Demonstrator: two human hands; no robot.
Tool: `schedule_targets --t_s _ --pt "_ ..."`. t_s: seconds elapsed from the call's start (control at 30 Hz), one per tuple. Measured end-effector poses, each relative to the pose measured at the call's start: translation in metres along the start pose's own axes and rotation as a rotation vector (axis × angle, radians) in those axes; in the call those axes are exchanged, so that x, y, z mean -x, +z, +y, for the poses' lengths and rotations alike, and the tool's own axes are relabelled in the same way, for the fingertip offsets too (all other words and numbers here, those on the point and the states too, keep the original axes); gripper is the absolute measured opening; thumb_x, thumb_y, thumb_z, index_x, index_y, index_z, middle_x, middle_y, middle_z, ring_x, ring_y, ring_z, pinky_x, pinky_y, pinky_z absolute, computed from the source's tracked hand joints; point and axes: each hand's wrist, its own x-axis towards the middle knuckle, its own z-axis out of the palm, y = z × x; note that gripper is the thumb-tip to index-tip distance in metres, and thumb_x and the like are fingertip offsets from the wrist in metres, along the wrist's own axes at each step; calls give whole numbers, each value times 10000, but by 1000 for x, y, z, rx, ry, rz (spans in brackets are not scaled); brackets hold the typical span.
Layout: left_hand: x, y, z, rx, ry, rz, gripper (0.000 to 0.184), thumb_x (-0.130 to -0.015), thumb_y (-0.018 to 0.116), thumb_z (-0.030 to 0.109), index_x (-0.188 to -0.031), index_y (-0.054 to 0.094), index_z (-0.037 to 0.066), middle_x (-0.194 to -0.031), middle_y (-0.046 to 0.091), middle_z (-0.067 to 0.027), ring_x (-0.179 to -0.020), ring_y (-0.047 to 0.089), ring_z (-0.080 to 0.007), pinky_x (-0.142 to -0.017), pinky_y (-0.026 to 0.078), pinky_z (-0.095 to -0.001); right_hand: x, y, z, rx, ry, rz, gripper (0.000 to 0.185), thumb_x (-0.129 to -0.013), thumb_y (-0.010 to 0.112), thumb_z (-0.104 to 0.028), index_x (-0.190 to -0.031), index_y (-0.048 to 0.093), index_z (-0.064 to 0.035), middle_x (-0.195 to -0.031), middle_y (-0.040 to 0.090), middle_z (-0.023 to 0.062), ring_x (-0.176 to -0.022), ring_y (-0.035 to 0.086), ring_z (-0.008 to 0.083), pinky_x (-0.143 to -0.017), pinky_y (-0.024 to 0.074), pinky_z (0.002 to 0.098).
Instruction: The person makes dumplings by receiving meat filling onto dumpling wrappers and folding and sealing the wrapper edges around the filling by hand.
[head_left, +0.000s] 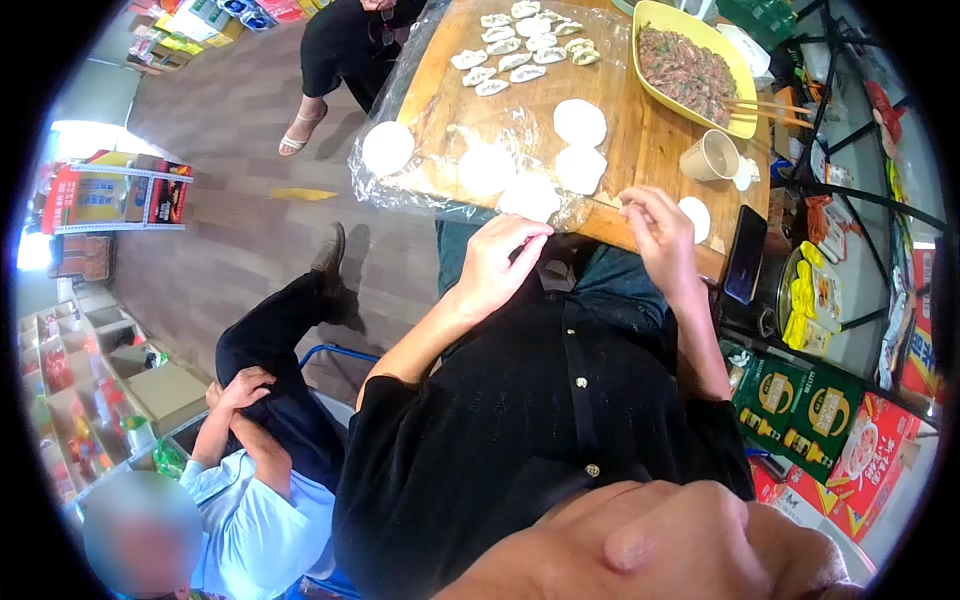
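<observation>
My left hand point(503, 256) is at the table's front edge, thumb and fingers pinched on the rim of the clear plastic film point(572, 212). Just beyond its knuckles lies a round white dumpling wrapper point(530, 196). My right hand point(660, 232) hovers over the edge further right, fingers curled and pinched; what they hold, if anything, is too small to make out. Several more wrappers point(580, 122) lie flat on the wooden table point(625, 110), one of them point(695, 219) beside my right hand. Folded dumplings point(503, 46) sit in rows at the far side.
A yellow bowl of minced filling point(688, 62) with chopsticks point(765, 108) stands at the far right. Nearer are a paper cup point(710, 157) and a phone point(745, 254). A seated person point(265, 500) is at my left; another person's leg point(335, 60) is beyond the table. Shelves line the right.
</observation>
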Motion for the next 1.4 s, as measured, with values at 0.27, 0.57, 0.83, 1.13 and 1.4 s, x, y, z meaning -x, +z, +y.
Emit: schedule_targets --t_s 0.27,0.57,0.83,1.13,1.4 --pt "23 -8 -13 39 -49 -1 120 -840 660 4 -955 692 5 -824 652 -98 -706 609 -195 -671 492 -290 -25 3 -7 186 82 28 200 -913 580 -46 -1104 606 5 -994 644 129 -874 660 212 -759 528 301" --pt "35 -18 -12 88 -54 19 113 -857 641 4 -961 684 1 -830 656 -105 -734 617 -203 -692 494 -296 -74 33 28 578 11 -180 274 -893 609 -229 -1068 630 -20 -1055 651 168 -921 655 341 -792 511 423" --pt "43 -26 -12 109 -82 65 104 -863 630 0 -953 682 1 -823 651 -104 -732 616 -206 -690 490 -297 -78 45 31 517 198 -170 345 -844 666 -285 -1028 642 6 -884 675 168 -827 649 329 -746 495 424" --pt "34 -23 -13 141 -64 79 107 -865 627 -1 -957 680 -1 -814 645 -103 -732 618 -204 -689 488 -290 -81 49 88 -229 475 -259 140 -850 678 -136 -907 625 -20 -742 574 -20 -645 511 54 -566 412 224" --pt "16 -5 -25 548 -283 61 180 -916 603 34 -1087 645 -2 -958 652 -61 -839 613 -125 -752 494 -252 -59 42 19 -435 345 -257 77 -894 650 -65 -930 587 -40 -827 606 -18 -726 550 47 -622 439 199"
